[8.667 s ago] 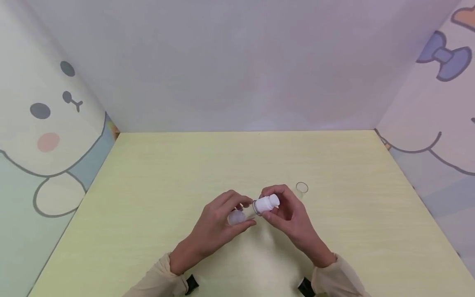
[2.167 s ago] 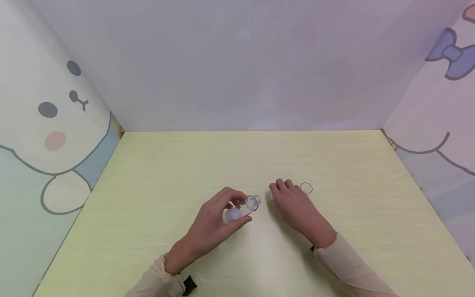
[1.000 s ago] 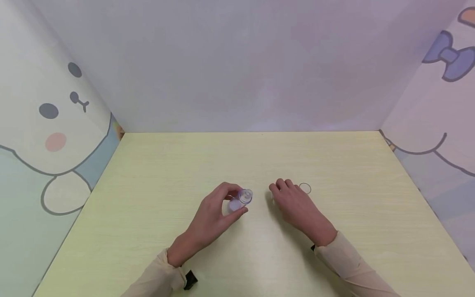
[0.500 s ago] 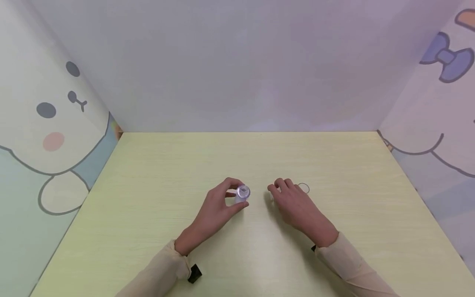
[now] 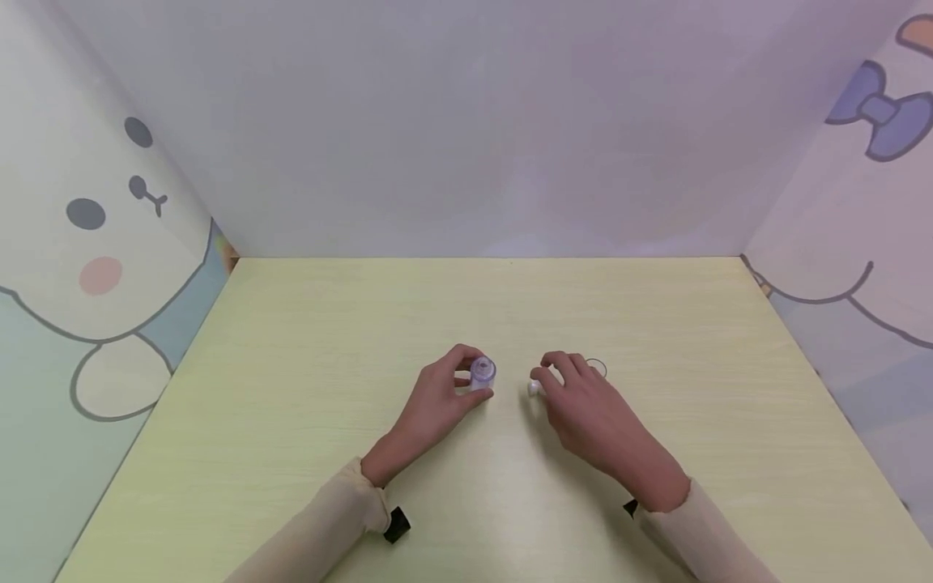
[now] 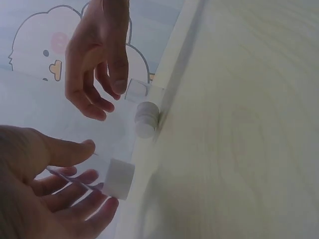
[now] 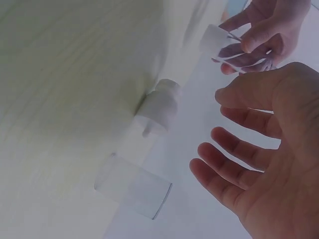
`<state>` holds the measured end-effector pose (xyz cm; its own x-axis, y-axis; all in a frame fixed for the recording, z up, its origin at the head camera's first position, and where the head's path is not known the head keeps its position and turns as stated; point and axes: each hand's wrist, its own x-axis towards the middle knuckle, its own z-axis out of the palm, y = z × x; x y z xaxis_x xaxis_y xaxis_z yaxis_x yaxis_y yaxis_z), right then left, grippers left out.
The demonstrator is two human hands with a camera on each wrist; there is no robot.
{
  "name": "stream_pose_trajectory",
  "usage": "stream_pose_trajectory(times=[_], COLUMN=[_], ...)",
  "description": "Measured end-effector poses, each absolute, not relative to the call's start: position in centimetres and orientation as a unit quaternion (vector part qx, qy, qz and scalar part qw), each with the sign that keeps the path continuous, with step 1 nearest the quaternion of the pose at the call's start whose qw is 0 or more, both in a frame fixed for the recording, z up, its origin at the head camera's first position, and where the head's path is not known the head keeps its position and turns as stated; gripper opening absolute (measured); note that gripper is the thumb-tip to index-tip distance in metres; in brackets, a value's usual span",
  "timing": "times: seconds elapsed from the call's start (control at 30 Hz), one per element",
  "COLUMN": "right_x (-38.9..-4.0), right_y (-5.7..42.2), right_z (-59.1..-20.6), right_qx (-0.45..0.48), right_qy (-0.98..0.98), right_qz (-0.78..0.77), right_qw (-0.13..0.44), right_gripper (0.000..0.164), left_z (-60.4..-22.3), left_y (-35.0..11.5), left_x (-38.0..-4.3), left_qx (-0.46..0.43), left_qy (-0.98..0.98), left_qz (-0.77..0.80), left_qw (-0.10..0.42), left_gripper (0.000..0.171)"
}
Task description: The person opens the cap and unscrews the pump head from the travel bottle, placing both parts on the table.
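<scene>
My left hand [image 5: 445, 397] holds a small clear bottle [image 5: 481, 380], its thumb and fingers around the side. The bottle stands upright with its mouth up. In the left wrist view its white base [image 6: 119, 179] points down, close over the table. My right hand [image 5: 590, 409] is nearest a white pump head [image 5: 534, 388], which lies on its side on the table. In the right wrist view the right hand's loose fingers [image 7: 234, 144] are apart from that pump head [image 7: 159, 107], holding nothing. A short stem sticks out of its wider end.
A clear cylindrical cover [image 7: 134, 186] stands on the pale wooden table [image 5: 350, 324], just beyond my right hand; only its rim [image 5: 597, 368] shows in the head view. A plain wall [image 5: 474, 129] rises behind, with cartoon-printed panels at both sides.
The pump head, earlier at the bottle in my hands, now lies on the table. My right hand has come off it. My left hand has turned the bottle upright and shifted it away from me.
</scene>
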<state>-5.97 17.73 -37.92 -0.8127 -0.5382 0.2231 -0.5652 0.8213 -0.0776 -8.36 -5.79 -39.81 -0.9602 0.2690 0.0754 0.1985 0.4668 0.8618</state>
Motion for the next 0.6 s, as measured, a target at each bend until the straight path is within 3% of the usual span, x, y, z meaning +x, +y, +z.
stream_pose_trajectory(times=[0.6], right_x=[-3.9], right_y=[19.3], right_z=[-37.2], right_qx=[0.302], right_qy=[-0.936], right_qz=[0.102], right_qw=[0.147], right_gripper=[0.040], left_z=[-40.5], left_y=[-6.1], left_x=[-8.8], left_qx=[0.126], left_qy=[0.866], left_qz=[0.480], left_qw=[0.057], left_gripper=[0.042])
